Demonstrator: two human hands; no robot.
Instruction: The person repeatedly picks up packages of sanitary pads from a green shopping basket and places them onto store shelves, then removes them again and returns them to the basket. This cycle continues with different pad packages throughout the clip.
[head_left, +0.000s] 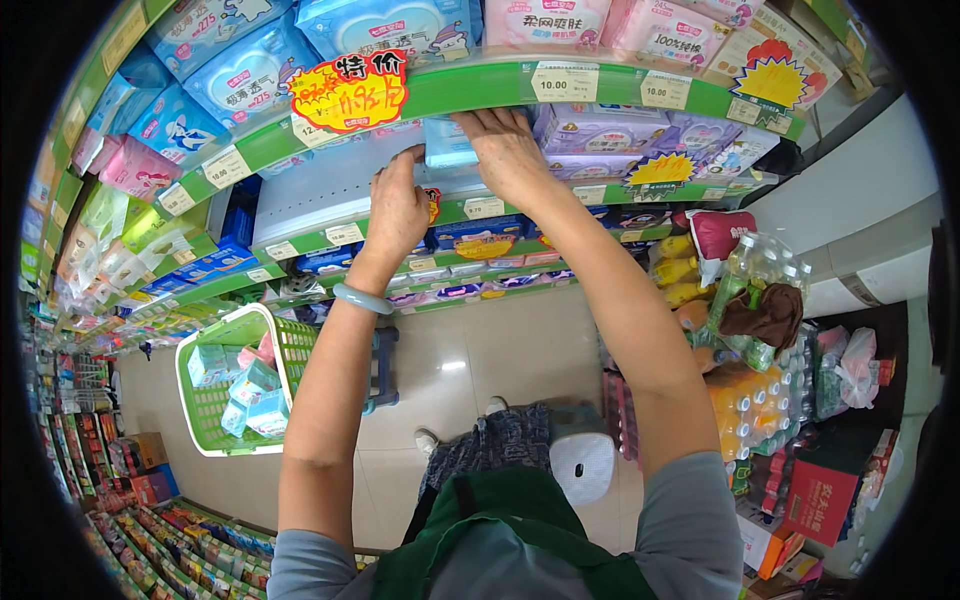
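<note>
Both my arms reach up to a green-edged store shelf. My right hand (504, 154) lies against a light-blue package of sanitary pads (448, 144), its fingertips partly hidden under the shelf edge above. My left hand (399, 201), with a pale bangle on the wrist, is at the left side of the same package, fingers bent; whether it touches the package is hard to tell. Purple pad packages (606, 133) stand to the right. Left of my left hand a grey perforated shelf board (315, 196) is bare. Blue packages (386, 34) line the shelf above.
A green and white basket (187, 409) holding light-blue packages is left of my left arm. A white stool (582, 466) stands by my legs, a dark blue stool (385, 367) below the shelves. Bottled drinks (739, 405) and a red carton (823, 487) are at the right.
</note>
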